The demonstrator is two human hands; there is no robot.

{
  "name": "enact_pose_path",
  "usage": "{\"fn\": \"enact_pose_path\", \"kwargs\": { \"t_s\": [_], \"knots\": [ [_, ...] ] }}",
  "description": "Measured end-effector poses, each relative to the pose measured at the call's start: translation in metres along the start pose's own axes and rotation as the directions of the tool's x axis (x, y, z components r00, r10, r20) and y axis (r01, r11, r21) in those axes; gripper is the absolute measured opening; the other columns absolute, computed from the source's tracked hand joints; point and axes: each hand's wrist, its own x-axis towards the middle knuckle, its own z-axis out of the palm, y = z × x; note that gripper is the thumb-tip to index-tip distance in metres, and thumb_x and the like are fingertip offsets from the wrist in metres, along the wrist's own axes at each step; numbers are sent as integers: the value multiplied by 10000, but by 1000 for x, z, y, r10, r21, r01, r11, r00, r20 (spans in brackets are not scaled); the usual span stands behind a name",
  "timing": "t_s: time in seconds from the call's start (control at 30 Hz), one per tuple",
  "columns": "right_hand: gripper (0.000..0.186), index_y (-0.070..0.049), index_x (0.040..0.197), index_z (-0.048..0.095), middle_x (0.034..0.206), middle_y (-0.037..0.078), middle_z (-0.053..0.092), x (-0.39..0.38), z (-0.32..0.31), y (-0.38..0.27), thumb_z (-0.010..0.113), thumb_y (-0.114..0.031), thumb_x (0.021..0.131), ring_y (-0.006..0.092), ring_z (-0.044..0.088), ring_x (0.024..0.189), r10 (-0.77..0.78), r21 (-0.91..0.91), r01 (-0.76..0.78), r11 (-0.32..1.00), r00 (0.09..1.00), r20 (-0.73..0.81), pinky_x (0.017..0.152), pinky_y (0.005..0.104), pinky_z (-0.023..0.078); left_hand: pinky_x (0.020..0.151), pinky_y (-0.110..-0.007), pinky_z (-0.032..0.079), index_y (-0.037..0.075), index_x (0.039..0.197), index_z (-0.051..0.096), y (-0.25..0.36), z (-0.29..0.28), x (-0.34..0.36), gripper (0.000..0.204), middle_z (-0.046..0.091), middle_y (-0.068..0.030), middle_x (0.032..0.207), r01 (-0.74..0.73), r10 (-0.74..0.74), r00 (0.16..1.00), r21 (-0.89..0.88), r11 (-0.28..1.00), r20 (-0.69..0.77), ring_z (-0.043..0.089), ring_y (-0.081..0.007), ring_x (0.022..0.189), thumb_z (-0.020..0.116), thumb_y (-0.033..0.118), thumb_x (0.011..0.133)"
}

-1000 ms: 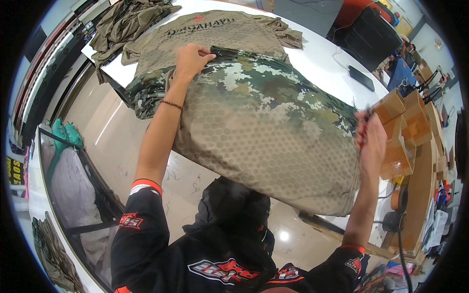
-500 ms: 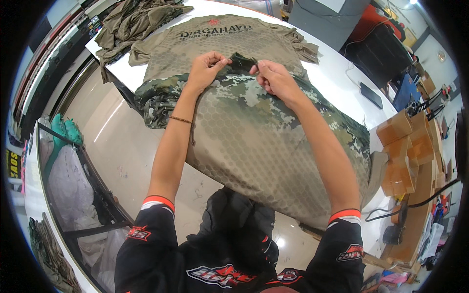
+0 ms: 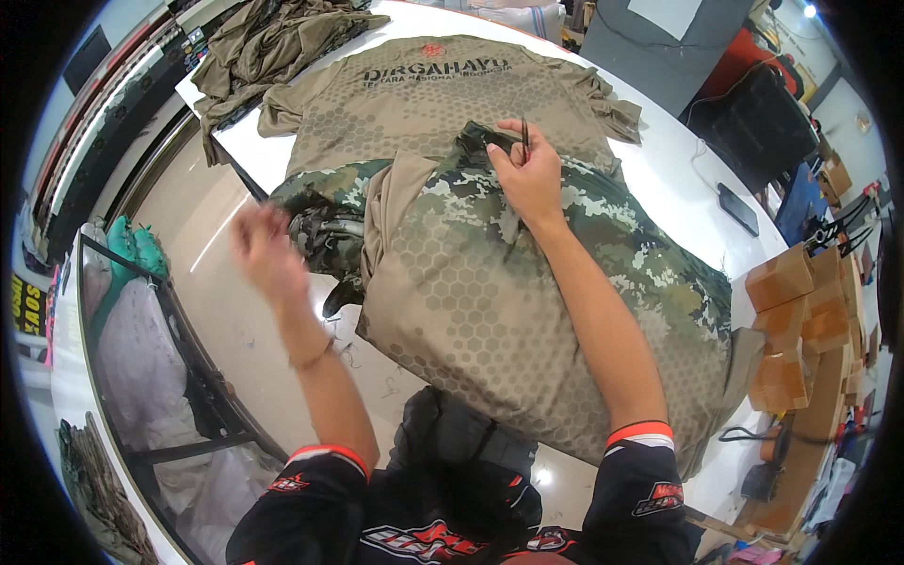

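A tan shirt with a honeycomb print and a green camouflage band [image 3: 471,301] is draped over the near side of the table. My right hand [image 3: 530,179] is closed on a thin dark pointed tool [image 3: 525,137], which looks like thread snips. Its thumb is at the shirt's dark camouflage edge [image 3: 474,139]; whether it also pinches the cloth is unclear. My left hand [image 3: 268,250] is off to the left, near the bunched camouflage cloth [image 3: 325,226], its fingers smeared by motion. A plain tan fold [image 3: 395,202] lies between the hands.
Another tan printed shirt [image 3: 443,104] lies flat farther back on the white table [image 3: 697,179]. A heap of shirts [image 3: 268,47] sits at the far left corner. To the right are a phone [image 3: 737,209] and cardboard boxes [image 3: 782,330]. A framed bin of white sacks [image 3: 141,348] stands at left.
My left hand has left the dark edge of the cloth and swung left and down. A tan fold now shows on top of the camouflage. The pointed tool in my right hand has come into sight.
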Motion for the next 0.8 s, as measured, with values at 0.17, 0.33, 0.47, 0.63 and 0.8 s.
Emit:
{"fn": "enact_pose_path", "kwargs": {
  "t_s": [0.17,0.33,0.47,0.63,0.8],
  "knots": [
    [297,-6,1121,723,610,24,523,7,3,0,764,-160,870,124,466,555,58,-270,-51,962,998,17,572,317,420,854,-273,513,-18,1420,584,86,-92,-68,493,726,-96,1138,35,164,977,855,517,-139,649,-156,918,719,3,946],
    [153,-19,949,765,661,67,603,4,2,-1,780,-149,869,194,543,587,70,-255,-67,965,998,0,608,353,474,837,-246,507,-15,1356,661,124,-97,-85,400,715,-38,1026,-13,38,999,830,557,-10,640,-101,900,707,-10,959],
    [131,-30,949,771,801,66,636,-7,-9,-5,796,-126,863,196,577,644,-268,-289,260,921,963,13,619,349,475,774,-222,472,-7,1317,691,124,9,-89,365,695,13,880,-126,-58,975,751,648,213,591,-54,813,723,-1,953],
    [142,-28,962,779,955,65,646,-54,-35,-39,805,-134,871,183,597,680,-306,-276,321,906,947,95,631,327,487,851,-304,519,29,1237,732,86,114,-91,362,733,-61,928,-399,-69,753,537,743,655,683,-153,864,802,79,886],
    [281,-104,1142,764,979,71,667,-98,-71,-64,820,-191,881,258,699,778,-303,-365,337,868,941,149,661,377,545,925,-347,539,34,1221,732,49,144,-98,416,746,-130,1053,-592,-134,606,557,583,784,724,-274,986,843,158,840]
  ]
}}
